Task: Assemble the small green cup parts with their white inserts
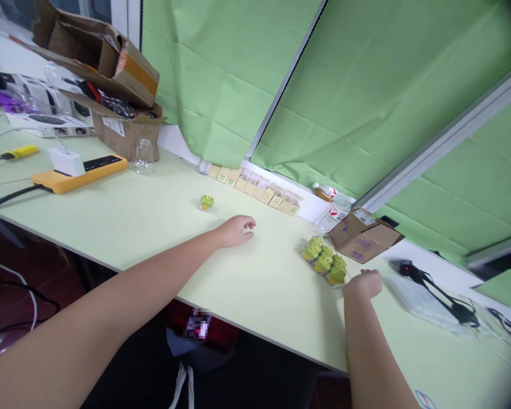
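Observation:
My left hand (237, 231) hovers over the middle of the pale table. Its fingers are curled loosely, with a gap to the thumb and nothing visible between them. Beyond it to the left stands a single small clear jar with a green cover (206, 202). My right hand (363, 284) is closed at the right, its fingers curled and partly turned away; what they hold, if anything, is hidden. Just left of it, a tight cluster of green-covered jars tied with yellowish string (325, 260) stands on the table. An open cardboard box (364, 236) lies tilted just behind that hand.
A row of small beige boxes (255, 188) lines the back edge. Left are an orange power strip (89, 173), an empty glass jar (143, 157) and stacked cardboard boxes (128, 133). A clear plastic bottle (332, 216) and black cables (440, 295) lie right. Green blinds (366, 85) hang behind.

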Demonstrator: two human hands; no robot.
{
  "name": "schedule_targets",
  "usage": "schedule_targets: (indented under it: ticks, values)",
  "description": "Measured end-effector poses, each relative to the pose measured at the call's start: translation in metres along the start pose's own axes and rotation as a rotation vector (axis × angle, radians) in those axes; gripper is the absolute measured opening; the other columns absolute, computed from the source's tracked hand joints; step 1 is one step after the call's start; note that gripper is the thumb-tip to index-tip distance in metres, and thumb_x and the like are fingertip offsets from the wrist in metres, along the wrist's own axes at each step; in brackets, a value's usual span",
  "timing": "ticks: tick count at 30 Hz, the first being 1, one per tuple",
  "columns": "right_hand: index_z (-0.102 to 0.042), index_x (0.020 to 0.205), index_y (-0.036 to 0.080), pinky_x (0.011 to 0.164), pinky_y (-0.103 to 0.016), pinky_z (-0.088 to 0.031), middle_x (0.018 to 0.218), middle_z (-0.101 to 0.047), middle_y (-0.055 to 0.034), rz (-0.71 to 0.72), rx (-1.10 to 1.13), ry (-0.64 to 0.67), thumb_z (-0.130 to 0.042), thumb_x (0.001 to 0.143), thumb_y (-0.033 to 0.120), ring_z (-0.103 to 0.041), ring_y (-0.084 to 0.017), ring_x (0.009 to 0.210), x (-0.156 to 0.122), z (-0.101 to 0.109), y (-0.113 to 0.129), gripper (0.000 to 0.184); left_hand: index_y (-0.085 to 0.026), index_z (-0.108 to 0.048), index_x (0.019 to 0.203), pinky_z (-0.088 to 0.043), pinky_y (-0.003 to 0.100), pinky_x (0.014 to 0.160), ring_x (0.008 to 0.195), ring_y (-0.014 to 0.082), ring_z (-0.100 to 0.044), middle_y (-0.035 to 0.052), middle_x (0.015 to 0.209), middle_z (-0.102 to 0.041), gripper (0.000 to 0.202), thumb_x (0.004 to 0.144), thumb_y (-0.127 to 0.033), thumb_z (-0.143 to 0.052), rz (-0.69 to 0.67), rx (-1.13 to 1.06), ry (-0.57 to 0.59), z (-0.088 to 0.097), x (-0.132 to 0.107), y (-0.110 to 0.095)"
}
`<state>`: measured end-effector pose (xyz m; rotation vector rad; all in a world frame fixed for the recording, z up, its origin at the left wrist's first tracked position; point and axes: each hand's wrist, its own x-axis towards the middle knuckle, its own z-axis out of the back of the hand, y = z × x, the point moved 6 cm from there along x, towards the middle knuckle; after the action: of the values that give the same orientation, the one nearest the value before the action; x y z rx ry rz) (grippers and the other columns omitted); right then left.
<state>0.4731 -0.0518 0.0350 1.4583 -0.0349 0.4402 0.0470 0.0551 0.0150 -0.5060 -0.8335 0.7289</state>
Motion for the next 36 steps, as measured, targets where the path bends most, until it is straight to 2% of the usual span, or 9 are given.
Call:
schedule_targets:
  ticks: [3, 7, 11, 15, 18, 24, 29, 33, 36]
  values:
    - [-0.055, 0.103, 0.024, 0.099, -0.038, -0.048, 0.115, -0.062, -0.0087, 0.132, 0.041, -0.121, -0.040, 0.085, 0.032, -0.060, -0.023, 0.111, -0.015, -0.008, 0.046, 0.025, -0.020, -0.062, 0.106, -0.037, 0.041, 0.109, 0.121, 0.0248, -0.050, 0.0082, 0.121, -0.060, 0.024, 0.083, -0.022, -0.054, -0.029, 0.207, -0.380, 0.044, 0.004, -0.005]
    - [-0.060, 0.102, 0.018, 0.099, -0.041, -0.045, 0.104, -0.065, -0.0081, 0.586, 0.138, 0.105, -0.044, 0.084, 0.028, -0.060, -0.023, 0.105, -0.086, -0.064, 0.122, 0.025, -0.019, -0.050, 0.129, -0.028, 0.048, 0.115, 0.141, 0.0332, -0.030, 0.0151, 0.149, -0.035, 0.054, 0.078, -0.027, -0.065, 0.321, 0.372, -0.625, 0.095, -0.004, 0.034]
    - [-0.061, 0.102, 0.017, 0.095, -0.039, -0.045, 0.102, -0.067, -0.0092, 0.661, 0.123, 0.632, -0.044, 0.087, 0.030, -0.061, -0.021, 0.098, -0.205, -0.149, 0.130, 0.025, -0.018, -0.043, 0.134, -0.041, 0.047, 0.103, 0.126, 0.0345, -0.048, 0.0200, 0.138, -0.046, 0.066, 0.073, -0.028, -0.067, 0.611, 0.275, -0.276, 0.086, -0.007, 0.082]
    - [-0.063, 0.110, 0.017, 0.095, -0.037, -0.046, 0.110, -0.067, -0.0120, 0.723, 0.045, 0.942, -0.049, 0.088, 0.033, -0.060, -0.023, 0.102, -0.297, -0.192, 0.104, 0.030, -0.018, -0.037, 0.140, -0.048, 0.035, 0.091, 0.102, 0.0239, -0.063, 0.0122, 0.116, -0.064, 0.066, 0.078, -0.022, -0.060, 0.391, 0.163, -0.104, 0.048, -0.001, 0.064]
    - [-0.067, 0.103, 0.019, 0.094, -0.036, -0.046, 0.105, -0.069, -0.0090, 0.775, 0.051, 0.985, -0.045, 0.089, 0.027, -0.062, -0.022, 0.099, -0.308, -0.189, 0.092, 0.028, -0.015, -0.030, 0.146, -0.049, 0.032, 0.083, 0.095, 0.0227, -0.066, 0.0115, 0.108, -0.069, 0.073, 0.079, -0.021, -0.058, 0.195, 0.071, 0.013, 0.017, 0.000, 0.035]
    - [-0.074, 0.086, 0.022, 0.085, -0.036, -0.052, 0.093, -0.074, -0.0032, 0.430, 0.139, 1.075, -0.061, 0.079, 0.035, -0.067, -0.021, 0.086, -0.274, -0.183, 0.079, 0.019, -0.015, -0.025, 0.149, -0.050, 0.031, 0.074, 0.090, 0.0258, -0.068, 0.0118, 0.104, -0.070, 0.092, 0.071, -0.033, -0.070, 0.162, 0.142, 0.063, 0.003, -0.003, 0.015]
    - [-0.065, 0.084, 0.021, 0.079, -0.037, -0.057, 0.089, -0.070, -0.0020, 0.036, 0.489, 0.925, -0.064, 0.078, 0.040, -0.066, -0.018, 0.082, -0.246, -0.175, 0.086, 0.020, -0.021, -0.026, 0.148, -0.051, 0.032, 0.086, 0.106, 0.0258, -0.065, 0.0128, 0.120, -0.065, 0.092, 0.071, -0.035, -0.072, 0.195, 0.149, -0.020, 0.011, -0.001, 0.025]
    - [-0.050, 0.083, 0.023, 0.071, -0.036, -0.061, 0.087, -0.064, -0.0014, -0.442, 0.598, 0.930, -0.057, 0.084, 0.029, -0.067, -0.016, 0.078, -0.230, -0.176, 0.065, 0.009, -0.020, -0.039, 0.139, -0.051, 0.035, 0.091, 0.111, 0.0260, -0.063, 0.0150, 0.127, -0.061, 0.076, 0.073, -0.038, -0.072, 0.238, 0.107, -0.053, 0.016, 0.000, 0.042]
    - [-0.048, 0.080, 0.023, 0.068, -0.032, -0.062, 0.081, -0.059, -0.0029, -0.577, 0.520, 1.031, -0.057, 0.086, 0.027, -0.065, -0.016, 0.077, -0.231, -0.180, 0.052, 0.012, -0.018, -0.048, 0.131, -0.048, 0.040, 0.097, 0.114, 0.0284, -0.060, 0.0156, 0.127, -0.060, 0.061, 0.077, -0.037, -0.069, 0.274, 0.199, -0.090, 0.024, -0.001, 0.049]
